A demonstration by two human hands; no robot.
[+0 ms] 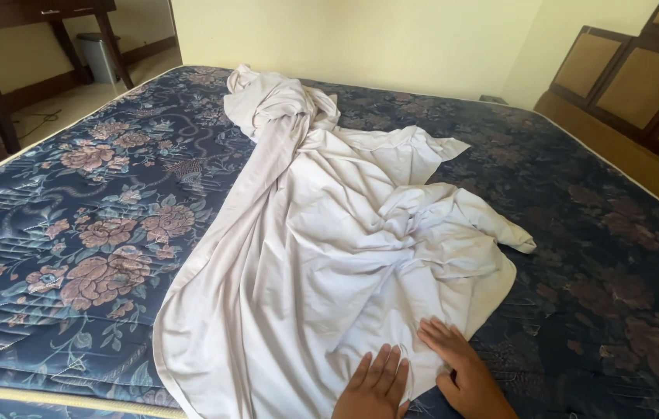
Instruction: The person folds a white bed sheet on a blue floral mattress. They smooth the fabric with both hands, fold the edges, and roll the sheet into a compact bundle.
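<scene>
Two flat, open hands, my left hand and right hand, press on the near end of the white sheet, grasping nothing, while it lies bunched across the floral mattress, far corner twisted, not yet spread.

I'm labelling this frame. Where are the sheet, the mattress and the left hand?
sheet (321,233), head view, creased middle.
mattress (96,233), head view, flowered top.
left hand (376,384), head view, back of hand.

Left hand and right hand lie flat, fingers spread.
</scene>
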